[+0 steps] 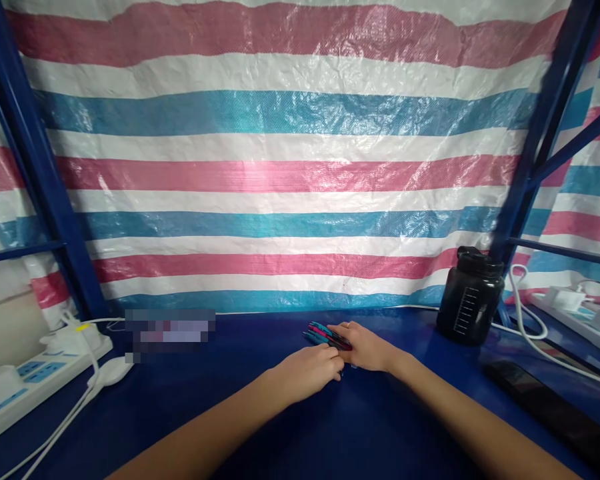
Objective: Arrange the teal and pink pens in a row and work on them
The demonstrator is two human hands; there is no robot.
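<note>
A small bunch of pens point(325, 335), pink, teal and dark, lies on the dark blue table point(240, 413) near its middle. My right hand point(367, 348) rests on the table with its fingers closed round the pens, which stick out to the left. My left hand point(307, 371) lies palm down just in front of them, its fingers curled and touching the near end of the bunch and my right hand's fingers.
A black jug with a measuring scale point(470, 297) stands at the back right. White cables point(530, 333) and power strips point(575, 303) lie right; another power strip point(35, 373) lies left. A dark flat object point(540, 400) lies at the right front. A striped tarpaulin point(290, 173) hangs behind.
</note>
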